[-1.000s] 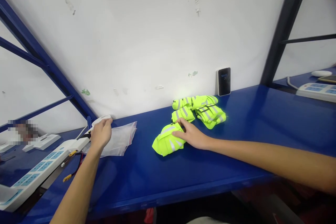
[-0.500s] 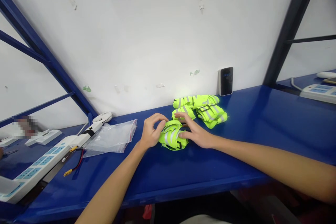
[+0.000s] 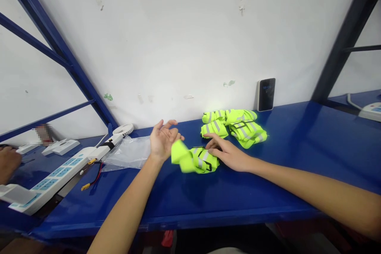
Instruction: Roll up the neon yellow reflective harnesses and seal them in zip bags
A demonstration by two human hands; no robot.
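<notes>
A neon yellow reflective bundle (image 3: 205, 159) with grey stripes and black trim lies on the blue table. Its left end is a loose flap, blurred by motion. Just left of that flap, my left hand (image 3: 163, 141) is raised with the palm up, fingers apart and nothing in it. My right hand (image 3: 228, 152) rests its fingertips at the bundle's right side, fingers apart, without a grip on it. Behind are more rolled yellow bundles (image 3: 247, 133), gathered near the wall.
A clear plastic bag (image 3: 131, 152), a small white fan (image 3: 123, 129), a long power strip (image 3: 56, 174) and a red-black cable (image 3: 97, 174) with yellow connectors are at left. A black-faced device (image 3: 266, 94) leans on the wall. Another person's hand (image 3: 8, 162) shows far left.
My left hand has come off the bundle, moved left and turned palm up. The bundle's left end has come loose as a flap. The view has shifted slightly left.
</notes>
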